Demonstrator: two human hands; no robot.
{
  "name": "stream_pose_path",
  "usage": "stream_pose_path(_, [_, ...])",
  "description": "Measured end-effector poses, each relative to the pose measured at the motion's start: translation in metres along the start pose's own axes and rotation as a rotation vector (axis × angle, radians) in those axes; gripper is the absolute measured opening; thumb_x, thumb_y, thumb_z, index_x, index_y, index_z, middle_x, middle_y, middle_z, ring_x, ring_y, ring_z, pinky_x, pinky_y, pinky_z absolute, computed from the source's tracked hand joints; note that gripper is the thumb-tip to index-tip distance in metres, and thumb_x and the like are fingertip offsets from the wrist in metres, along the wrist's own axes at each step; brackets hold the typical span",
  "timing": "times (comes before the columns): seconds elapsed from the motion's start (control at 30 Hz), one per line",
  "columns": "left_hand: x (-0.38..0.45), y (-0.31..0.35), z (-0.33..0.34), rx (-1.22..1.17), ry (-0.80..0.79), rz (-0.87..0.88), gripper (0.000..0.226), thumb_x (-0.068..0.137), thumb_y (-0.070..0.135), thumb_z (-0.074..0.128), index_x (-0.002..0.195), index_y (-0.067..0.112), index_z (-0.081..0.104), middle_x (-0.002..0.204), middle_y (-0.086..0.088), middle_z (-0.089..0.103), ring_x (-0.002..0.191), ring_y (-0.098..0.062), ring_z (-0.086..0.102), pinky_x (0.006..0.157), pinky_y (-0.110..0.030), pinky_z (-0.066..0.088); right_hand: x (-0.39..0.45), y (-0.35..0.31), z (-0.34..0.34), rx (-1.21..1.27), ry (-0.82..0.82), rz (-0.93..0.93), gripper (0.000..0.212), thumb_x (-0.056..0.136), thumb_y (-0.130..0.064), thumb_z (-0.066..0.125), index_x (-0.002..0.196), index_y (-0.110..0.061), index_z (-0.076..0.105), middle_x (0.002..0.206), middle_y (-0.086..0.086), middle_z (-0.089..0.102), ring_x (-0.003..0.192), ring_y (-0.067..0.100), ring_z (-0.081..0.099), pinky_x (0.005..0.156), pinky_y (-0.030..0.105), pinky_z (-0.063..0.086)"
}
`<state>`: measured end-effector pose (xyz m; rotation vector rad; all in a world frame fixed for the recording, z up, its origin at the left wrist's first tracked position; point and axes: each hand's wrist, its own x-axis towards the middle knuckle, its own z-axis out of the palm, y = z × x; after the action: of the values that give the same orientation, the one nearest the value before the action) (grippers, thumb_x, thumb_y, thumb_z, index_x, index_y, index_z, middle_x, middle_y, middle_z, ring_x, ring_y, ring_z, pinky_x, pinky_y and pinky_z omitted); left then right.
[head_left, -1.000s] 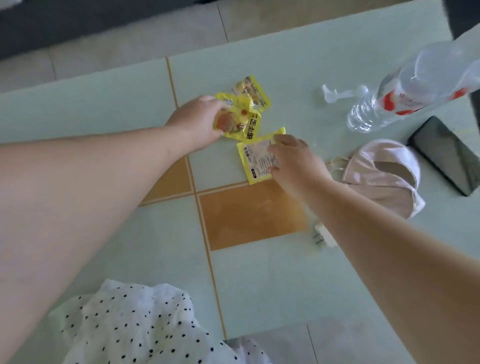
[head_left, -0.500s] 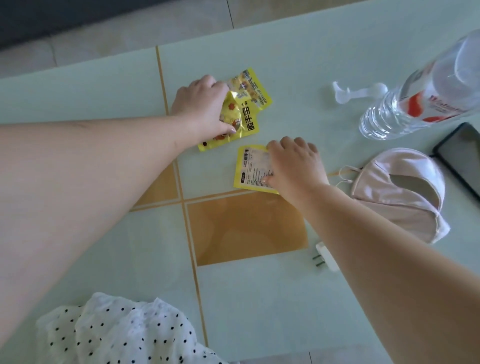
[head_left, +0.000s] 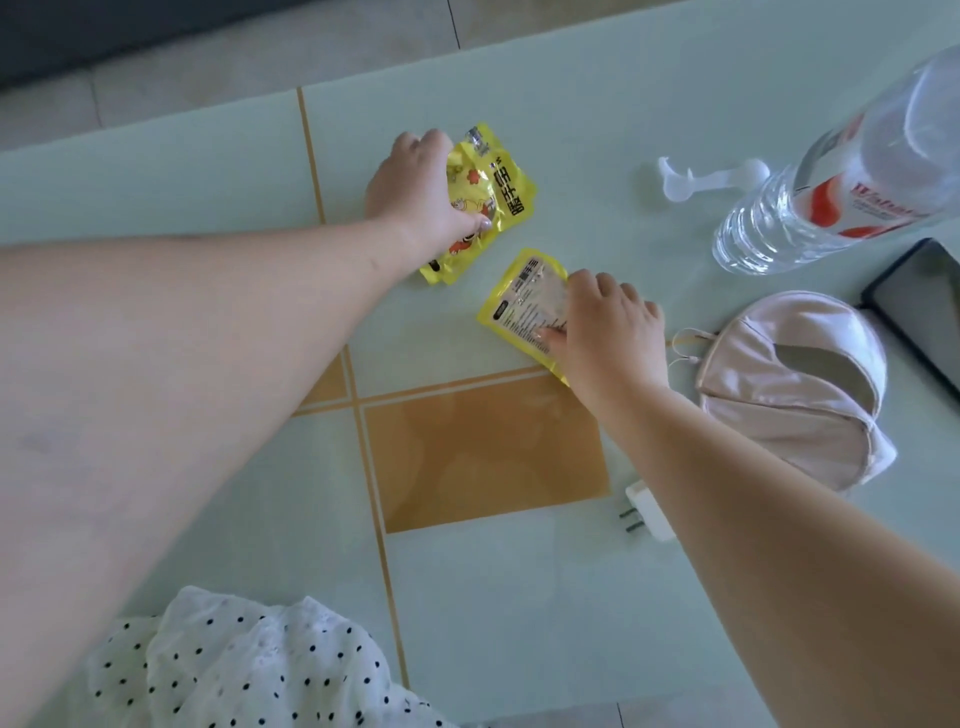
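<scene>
Yellow snack packets (head_left: 491, 200) with a cartoon print lie stacked on the pale green glass table (head_left: 597, 104), a second one peeking out from beneath. My left hand (head_left: 415, 189) grips that stack from the left, fingers over its top edge and thumb on its face. A separate yellow packet (head_left: 519, 306) lies label side up just in front. My right hand (head_left: 605, 330) pinches this packet's right side, with the thumb on the printed label and the fingers curled over the far edge.
A clear water bottle (head_left: 831, 171) with a red label stands at the right, a white plastic scoop (head_left: 706, 179) beside it. A pink face mask (head_left: 795, 384), a dark phone (head_left: 924, 306) and a white plug adapter (head_left: 649, 512) lie nearby. Dotted white fabric (head_left: 249, 670) covers the near edge.
My left hand has lowered its packets onto the table over the far packet. My right hand has closed further on the front packet, turning it slightly.
</scene>
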<state>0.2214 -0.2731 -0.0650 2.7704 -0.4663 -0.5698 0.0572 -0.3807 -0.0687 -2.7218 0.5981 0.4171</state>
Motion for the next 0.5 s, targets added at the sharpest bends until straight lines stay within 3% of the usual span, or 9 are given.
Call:
stream_pose_path(0.1, [-0.010, 0.000, 0.001, -0.066, -0.011, -0.035, 0.070, 0.073, 0.039, 0.078, 0.125, 0.009, 0.044, 0.130, -0.010, 0.048, 0.114, -0.028, 0.051, 0.090, -0.033, 0.040, -0.006, 0.001, 0.000, 0.205, 0.005, 0.093, 0.029, 0.088, -0.031, 0.059, 0.104, -0.010, 0.046, 0.106, 0.009, 0.058, 0.098, 0.033, 0.053, 0.072, 0.035, 0.032])
stream_pose_path(0.2, [-0.030, -0.007, 0.005, -0.276, -0.022, -0.112, 0.054, 0.074, 0.035, 0.078, 0.112, 0.012, 0.047, 0.112, -0.003, 0.056, 0.099, -0.022, 0.054, 0.084, -0.031, 0.043, -0.021, -0.001, -0.001, 0.560, -0.017, 0.267, 0.030, 0.089, -0.034, 0.059, 0.096, -0.009, 0.043, 0.095, 0.005, 0.057, 0.086, 0.029, 0.054, 0.065, 0.036, 0.041])
stream_pose_path(0.27, [-0.051, -0.011, 0.009, -0.462, -0.004, -0.184, 0.047, 0.073, 0.033, 0.078, 0.101, 0.017, 0.044, 0.102, 0.003, 0.056, 0.089, -0.016, 0.053, 0.076, -0.026, 0.044, -0.036, -0.003, 0.001, 0.769, 0.000, 0.391, 0.031, 0.090, -0.033, 0.059, 0.103, -0.007, 0.050, 0.094, 0.000, 0.060, 0.088, 0.026, 0.060, 0.074, 0.039, 0.050])
stream_pose_path(0.37, [-0.087, -0.013, 0.015, -0.629, 0.011, -0.254, 0.041, 0.074, 0.032, 0.077, 0.099, 0.019, 0.046, 0.093, 0.009, 0.056, 0.079, -0.008, 0.054, 0.061, -0.018, 0.039, -0.061, -0.006, 0.007, 0.967, 0.057, 0.535, 0.020, 0.090, -0.031, 0.060, 0.099, -0.015, 0.054, 0.086, -0.008, 0.062, 0.089, 0.019, 0.064, 0.084, 0.038, 0.052])
stream_pose_path(0.5, [-0.135, -0.021, 0.021, -0.844, -0.088, -0.362, 0.024, 0.078, 0.024, 0.069, 0.088, 0.026, 0.047, 0.086, 0.010, 0.058, 0.078, -0.007, 0.059, 0.061, -0.023, 0.047, -0.106, -0.013, 0.015, 1.142, 0.130, 0.697, 0.012, 0.092, -0.029, 0.058, 0.096, -0.020, 0.054, 0.086, -0.005, 0.064, 0.083, 0.016, 0.064, 0.082, 0.037, 0.053])
